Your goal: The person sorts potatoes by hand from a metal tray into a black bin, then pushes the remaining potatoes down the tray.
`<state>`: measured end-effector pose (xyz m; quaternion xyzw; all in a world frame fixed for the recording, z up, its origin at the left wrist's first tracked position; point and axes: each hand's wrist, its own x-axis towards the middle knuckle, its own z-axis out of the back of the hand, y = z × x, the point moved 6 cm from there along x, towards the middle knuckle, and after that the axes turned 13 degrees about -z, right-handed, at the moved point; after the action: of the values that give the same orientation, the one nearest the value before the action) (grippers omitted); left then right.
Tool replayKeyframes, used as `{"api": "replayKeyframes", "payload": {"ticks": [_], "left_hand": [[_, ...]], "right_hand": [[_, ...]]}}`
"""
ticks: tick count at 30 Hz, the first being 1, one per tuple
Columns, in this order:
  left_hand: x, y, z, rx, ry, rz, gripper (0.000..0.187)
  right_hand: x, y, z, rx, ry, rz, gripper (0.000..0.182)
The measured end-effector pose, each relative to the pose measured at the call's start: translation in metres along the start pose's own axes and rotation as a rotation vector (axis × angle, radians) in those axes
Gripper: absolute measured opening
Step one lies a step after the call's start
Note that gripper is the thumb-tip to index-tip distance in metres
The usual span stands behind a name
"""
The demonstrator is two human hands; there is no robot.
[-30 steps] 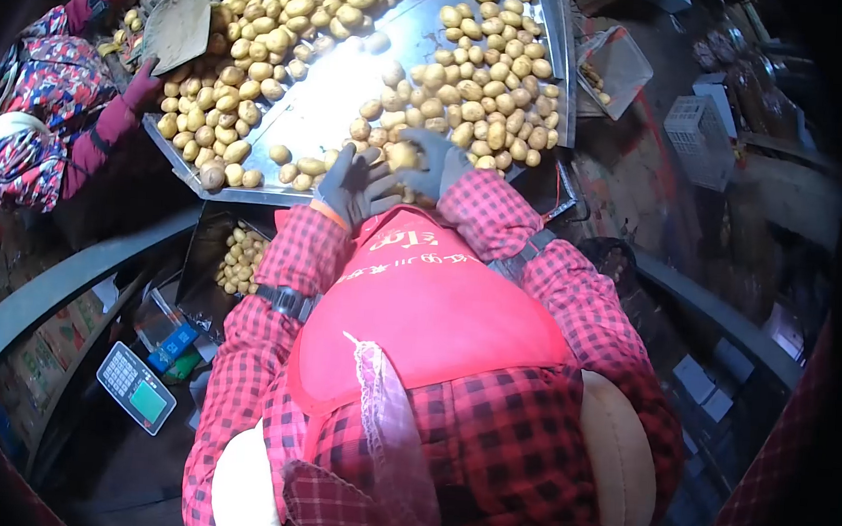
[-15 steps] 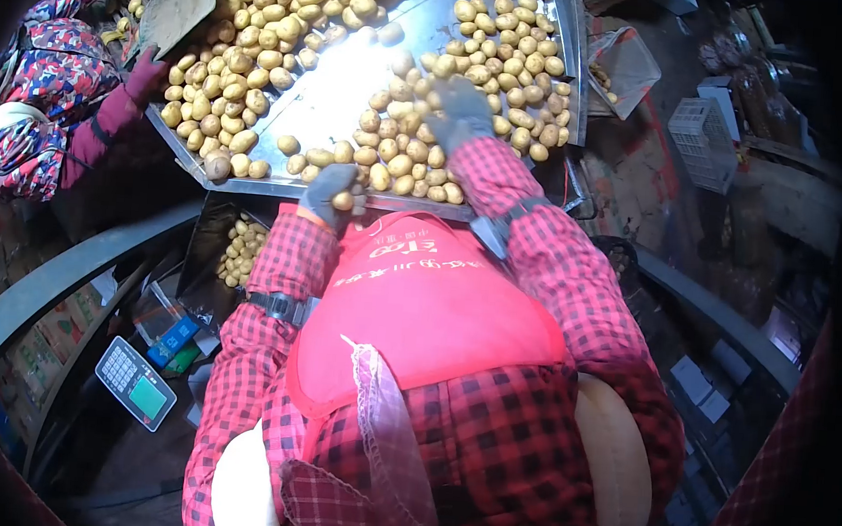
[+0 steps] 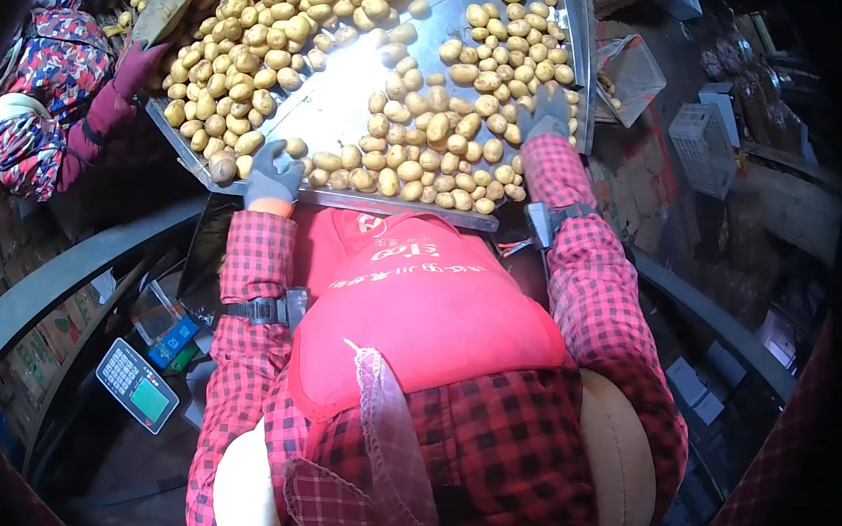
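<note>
A metal sorting tray (image 3: 305, 111) holds many yellow potatoes (image 3: 418, 152), loosely grouped on its left, middle and right. My left hand (image 3: 274, 175), in a grey glove, is at the front left rim, beside a few potatoes; its fingers are apart and I see nothing in them. Farther right, my right hand (image 3: 546, 116), also gloved in grey, reaches over potatoes near the right wall of the tray. Its fingers are spread and touch the potatoes there; what lies under the palm is hidden.
A co-worker (image 3: 55, 96) in a patterned garment stands at the left, holding a scoop-like sheet (image 3: 172, 2) by the potatoes. A digital scale (image 3: 137, 385) is at lower left. On the right are a white crate (image 3: 703, 145) and a clear-sided bin (image 3: 630, 78).
My left hand has moved left along the front rim and let go of a potato. My right hand has swung right, from the middle potatoes to the right wall. The co-worker's sheet has tilted.
</note>
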<state>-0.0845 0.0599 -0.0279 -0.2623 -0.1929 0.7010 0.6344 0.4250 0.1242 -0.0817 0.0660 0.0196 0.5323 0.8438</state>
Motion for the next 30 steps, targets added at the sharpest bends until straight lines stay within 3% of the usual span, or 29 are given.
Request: {"api": "replayKeyframes", "payload": {"ticks": [2,4,5,7,9,10,11,14,15,17,18,19,21,22,24,25,26,29,30], "left_hand": [[0.01,-0.021,0.013,0.243,0.232,0.12,0.058],[0.019,-0.038,0.012,0.507,0.566,0.257,0.058],[0.019,-0.035,0.004,0.608,0.49,0.123,0.05],[0.03,-0.017,-0.016,0.626,0.541,0.142,0.047],[0.036,-0.041,-0.017,0.621,0.617,0.189,0.039],[0.039,-0.034,-0.025,0.599,0.603,0.201,0.038],[0.042,-0.019,-0.037,0.579,0.588,0.213,0.037],[0.039,-0.049,-0.038,0.5,0.563,0.247,0.038],[0.037,-0.045,-0.052,0.483,0.587,0.237,0.039],[0.034,-0.056,-0.068,0.473,0.722,0.171,0.046],[0.03,-0.065,-0.068,0.402,0.652,0.169,0.053],[0.028,-0.071,-0.074,0.401,0.656,0.134,0.06],[0.023,-0.078,-0.081,0.329,0.644,-0.001,0.062],[0.021,-0.067,-0.084,0.258,0.585,0.033,0.061],[0.019,-0.03,-0.088,0.115,0.463,0.109,0.06],[0.015,-0.018,-0.08,0.033,0.335,0.082,0.058],[0.015,0.033,-0.093,0.047,0.226,0.038,0.054],[0.013,0.018,-0.048,0.098,0.141,0.133,0.044],[0.01,0.006,-0.042,0.108,0.134,0.116,0.043]], "right_hand": [[-0.015,0.026,-0.014,-0.032,-0.004,0.07,0.059],[-0.032,0.056,0.009,0.055,0.212,0.163,0.06],[-0.045,0.07,0.019,0.109,0.211,0.251,0.058],[-0.071,0.093,0.042,0.214,0.199,0.42,0.056],[-0.096,0.125,0.066,0.216,0.455,0.471,0.048],[-0.119,0.133,0.065,0.241,0.281,0.618,0.043],[-0.134,0.142,0.053,0.049,0.65,0.633,0.059],[-0.162,0.126,0.035,0.218,0.185,0.842,0.055],[-0.15,0.129,0.025,-0.001,0.404,0.789,0.058],[-0.114,0.131,0.034,-0.136,0.445,0.717,0.057],[-0.102,0.128,0.038,-0.203,0.465,0.679,0.056],[-0.092,0.121,0.052,-0.077,0.349,0.657,0.045],[-0.057,0.11,0.044,-0.14,0.454,0.513,0.031],[-0.035,0.102,0.036,-0.174,0.51,0.443,0.025],[0.01,0.057,0.001,-0.107,0.085,0.473,0.027],[0.03,0.043,0.015,-0.039,-0.007,0.427,0.035],[0.044,0.034,0.03,0.031,-0.098,0.38,0.042],[0.062,0.02,0.011,0.118,0.037,0.186,0.054],[0.052,0.034,0.011,-0.002,-0.01,0.252,0.055]]}}
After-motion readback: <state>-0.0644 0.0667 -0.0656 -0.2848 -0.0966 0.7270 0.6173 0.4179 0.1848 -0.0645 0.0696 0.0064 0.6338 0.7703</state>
